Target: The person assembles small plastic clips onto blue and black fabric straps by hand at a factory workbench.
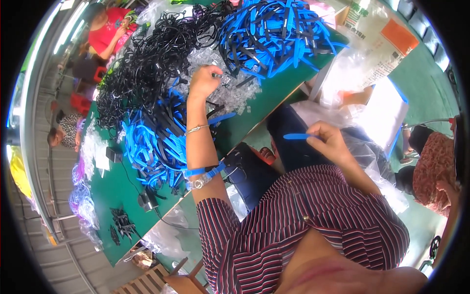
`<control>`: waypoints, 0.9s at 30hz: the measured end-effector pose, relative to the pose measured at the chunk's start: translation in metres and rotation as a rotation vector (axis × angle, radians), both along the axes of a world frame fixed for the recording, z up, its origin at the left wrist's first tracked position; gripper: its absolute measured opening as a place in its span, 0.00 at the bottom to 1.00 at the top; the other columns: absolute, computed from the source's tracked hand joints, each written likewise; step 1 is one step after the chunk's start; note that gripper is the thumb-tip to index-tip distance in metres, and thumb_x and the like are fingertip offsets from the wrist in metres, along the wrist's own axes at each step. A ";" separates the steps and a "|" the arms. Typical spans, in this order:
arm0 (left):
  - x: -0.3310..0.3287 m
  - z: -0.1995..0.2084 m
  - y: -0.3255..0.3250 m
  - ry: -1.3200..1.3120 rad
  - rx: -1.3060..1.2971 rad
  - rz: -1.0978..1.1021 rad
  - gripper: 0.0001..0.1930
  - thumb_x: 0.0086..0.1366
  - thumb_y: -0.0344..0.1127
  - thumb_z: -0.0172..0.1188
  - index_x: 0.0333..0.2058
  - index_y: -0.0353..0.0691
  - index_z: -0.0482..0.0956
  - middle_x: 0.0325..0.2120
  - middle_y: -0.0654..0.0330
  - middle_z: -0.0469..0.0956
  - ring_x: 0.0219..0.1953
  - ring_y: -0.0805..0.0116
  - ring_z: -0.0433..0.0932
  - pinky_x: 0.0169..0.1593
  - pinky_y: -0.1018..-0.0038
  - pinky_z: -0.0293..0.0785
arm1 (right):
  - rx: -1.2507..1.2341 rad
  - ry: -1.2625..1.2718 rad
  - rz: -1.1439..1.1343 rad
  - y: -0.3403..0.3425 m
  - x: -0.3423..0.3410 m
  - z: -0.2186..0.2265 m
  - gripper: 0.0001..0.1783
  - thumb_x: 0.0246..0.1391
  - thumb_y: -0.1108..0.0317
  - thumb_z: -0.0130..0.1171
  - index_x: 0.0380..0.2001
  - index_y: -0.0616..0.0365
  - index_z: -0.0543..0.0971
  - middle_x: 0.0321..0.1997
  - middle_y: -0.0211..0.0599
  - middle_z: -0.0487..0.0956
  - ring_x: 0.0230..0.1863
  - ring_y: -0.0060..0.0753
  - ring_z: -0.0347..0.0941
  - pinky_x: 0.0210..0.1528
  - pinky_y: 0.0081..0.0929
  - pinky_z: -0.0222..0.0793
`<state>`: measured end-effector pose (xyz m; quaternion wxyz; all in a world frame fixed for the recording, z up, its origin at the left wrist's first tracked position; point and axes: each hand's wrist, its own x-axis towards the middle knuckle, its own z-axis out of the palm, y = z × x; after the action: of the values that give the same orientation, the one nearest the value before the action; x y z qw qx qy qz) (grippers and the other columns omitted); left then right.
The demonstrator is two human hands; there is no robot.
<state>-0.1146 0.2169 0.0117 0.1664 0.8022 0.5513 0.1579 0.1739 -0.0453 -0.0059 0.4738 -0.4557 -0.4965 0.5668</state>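
Observation:
My left hand (204, 82) is over a heap of small clear plastic pieces (235, 95) on the green table. Its fingers are closed, and whatever is in them is too small to name. In my right hand (327, 141), thumb and fingers pinch a flat blue strap (295, 136), which points left above my lap. A pile of blue and black straps (155, 134) lies beside my left forearm. Another large heap of blue straps (271, 34) sits at the far right of the table. Between them spreads a tangle of black cords (147, 63).
The green table (105, 196) carries a black adapter (147, 201) with a cable and a small bunch of black pieces (122, 223). Plastic bags and a printed sack (377, 39) stand to the right. Other people (110, 32) are at the far left and right edge.

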 end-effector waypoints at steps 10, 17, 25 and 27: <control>0.003 0.000 -0.008 0.141 0.163 0.021 0.06 0.46 0.30 0.58 0.26 0.48 0.79 0.34 0.56 0.75 0.38 0.54 0.74 0.42 0.63 0.69 | 0.012 -0.003 0.011 0.003 -0.007 0.000 0.05 0.47 0.79 0.56 0.29 0.63 0.71 0.25 0.23 0.69 0.26 0.09 0.63 0.28 0.10 0.61; 0.009 0.001 -0.004 0.176 0.386 -0.143 0.06 0.48 0.29 0.58 0.27 0.42 0.75 0.27 0.51 0.76 0.34 0.50 0.73 0.37 0.63 0.69 | 0.035 -0.007 -0.014 0.001 -0.004 0.001 0.05 0.47 0.78 0.56 0.29 0.62 0.72 0.24 0.24 0.70 0.27 0.10 0.65 0.28 0.11 0.62; 0.000 0.029 -0.039 -0.762 -0.139 -0.158 0.06 0.60 0.26 0.49 0.37 0.37 0.67 0.31 0.63 0.68 0.31 0.74 0.69 0.39 0.79 0.68 | 0.272 -0.089 -0.075 -0.002 0.002 -0.015 0.08 0.49 0.68 0.56 0.33 0.59 0.74 0.25 0.28 0.74 0.27 0.16 0.69 0.29 0.18 0.66; 0.019 0.064 -0.078 -0.852 -0.284 -0.063 0.07 0.61 0.31 0.49 0.38 0.41 0.67 0.29 0.65 0.68 0.29 0.79 0.67 0.32 0.85 0.64 | 0.203 -0.076 -0.055 -0.007 0.009 -0.007 0.08 0.52 0.66 0.54 0.33 0.58 0.73 0.25 0.28 0.74 0.25 0.16 0.68 0.28 0.18 0.65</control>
<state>-0.0955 0.1393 0.0755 0.4916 0.6513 0.4251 0.3918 0.1826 -0.0524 -0.0126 0.5137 -0.4401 -0.5562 0.4828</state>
